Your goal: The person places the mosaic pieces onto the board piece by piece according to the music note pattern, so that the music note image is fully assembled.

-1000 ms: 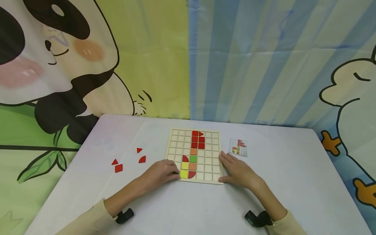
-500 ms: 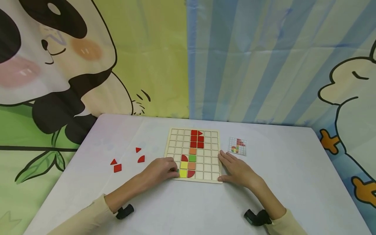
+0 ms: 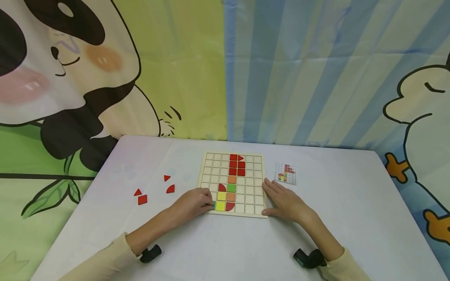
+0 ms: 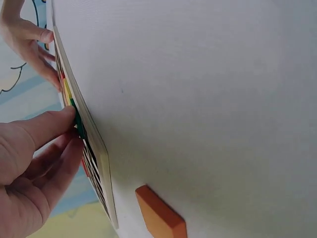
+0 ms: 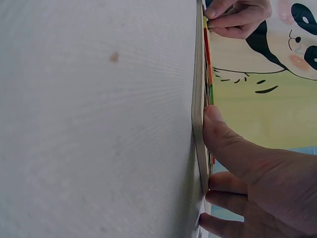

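Observation:
A square wooden grid board (image 3: pixel 250 191) lies on the table, with red, orange, green and yellow tiles set in its middle columns. My left hand (image 3: pixel 191 203) is at the board's near left corner. Its thumb and fingertips pinch a green tile (image 4: pixel 78 119) close over the corner cells, beside a yellow tile (image 3: pixel 220 206). Most of the green tile is hidden by the fingers in the head view. At the board's right edge rests my right hand (image 3: pixel 286 201), fingers extended along the side and thumb at the near right corner (image 5: pixel 214 114).
Left of the board lie loose red pieces: two triangles (image 3: pixel 166 178), a quarter circle (image 3: pixel 170 189) and a square (image 3: pixel 142 200). A small printed pattern card (image 3: pixel 285 173) lies to the right. Patterned cloth (image 3: pixel 281 78) hangs behind the table.
The left hand has drawn slightly back from the corner, and more of the green tile shows beside its fingertips. My right hand stays at the board's edge.

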### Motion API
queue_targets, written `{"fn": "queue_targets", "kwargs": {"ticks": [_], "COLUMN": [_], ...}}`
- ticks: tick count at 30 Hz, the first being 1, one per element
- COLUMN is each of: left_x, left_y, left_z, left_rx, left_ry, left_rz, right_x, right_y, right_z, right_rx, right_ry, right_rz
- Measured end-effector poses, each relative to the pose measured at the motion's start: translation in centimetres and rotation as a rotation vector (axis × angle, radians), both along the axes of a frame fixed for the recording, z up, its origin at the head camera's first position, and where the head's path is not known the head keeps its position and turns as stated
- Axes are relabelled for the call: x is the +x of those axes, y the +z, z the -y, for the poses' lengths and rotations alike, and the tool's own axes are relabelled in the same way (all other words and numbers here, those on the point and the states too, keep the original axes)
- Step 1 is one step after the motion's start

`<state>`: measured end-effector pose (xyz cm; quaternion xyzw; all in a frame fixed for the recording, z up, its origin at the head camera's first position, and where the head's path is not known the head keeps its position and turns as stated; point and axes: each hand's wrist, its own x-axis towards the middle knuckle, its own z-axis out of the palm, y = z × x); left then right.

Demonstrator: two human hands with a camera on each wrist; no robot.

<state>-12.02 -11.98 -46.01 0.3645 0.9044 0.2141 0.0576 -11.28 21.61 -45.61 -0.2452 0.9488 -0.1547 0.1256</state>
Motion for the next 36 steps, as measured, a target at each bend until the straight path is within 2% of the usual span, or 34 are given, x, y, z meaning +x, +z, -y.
{"fn": "queue_targets", "kwargs": {"ticks": [5, 8, 10, 14, 17, 21, 25, 30, 36], "left_x": [1.8, 3.3, 4.2, 5.2, 5.1, 4.6, 4.0, 3.6, 3.4], "left_y": [0.6, 1.1, 1.4, 1.5, 1.4, 1.1, 0.3, -0.7, -1.0], "left_z": [0.6, 2.1, 3.6, 6.6, 9.1, 12.5, 14.9, 16.6, 17.0], "left_rx": [-0.111, -0.123, -0.115, -0.136, -0.142, -0.109, -0.077, -0.050, -0.029], "left_ry": [0.009, 0.053, 0.109, 0.288, 0.404, 0.482, 0.538, 0.569, 0.565], "left_rz": [-0.089, -0.090, -0.082, -0.048, -0.024, -0.030, -0.026, -0.031, -0.072], "right_x": [-0.1, 0.0, 0.0, 0.1, 0.1, 0.0, 0.1, 0.1, 0.2], "right_y": [0.0, 0.1, 0.2, 0.2, 0.1, 0.1, 0.0, 0.0, -0.1], "right_z": [-0.1, 0.0, 0.0, 0.0, 0.0, 0.0, -0.1, -0.1, -0.2], "right_rx": [0.004, 0.015, 0.012, 0.003, 0.000, -0.006, -0.010, -0.013, -0.008], "right_ry": [0.003, 0.004, 0.006, 0.009, 0.006, 0.002, 0.005, 0.013, 0.008], "right_rz": [0.008, 0.001, 0.002, -0.003, -0.008, -0.006, -0.014, -0.015, -0.019]}}
